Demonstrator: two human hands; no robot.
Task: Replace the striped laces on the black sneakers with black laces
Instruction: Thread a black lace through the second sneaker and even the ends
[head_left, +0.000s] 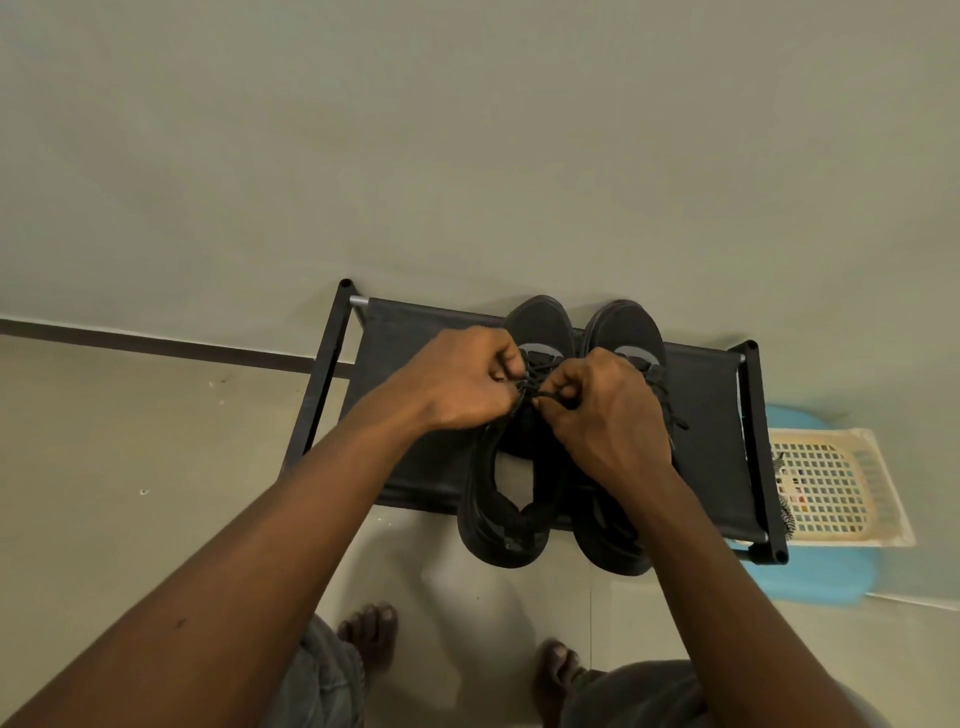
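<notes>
No writing can be read.
A small pale patch at the heel of the left-hand sneaker is too blurred to make out, and the coloured bits behind the grid of the cream basket are too small to tell as labels.

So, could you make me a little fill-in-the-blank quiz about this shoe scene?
The lace pinched over the left sneaker is coloured ___. Sneakers on the rack number ___. The pale basket lies on the rack's ___ side. The person's feet are ___.
Missing words: black, two, right, bare.
</notes>
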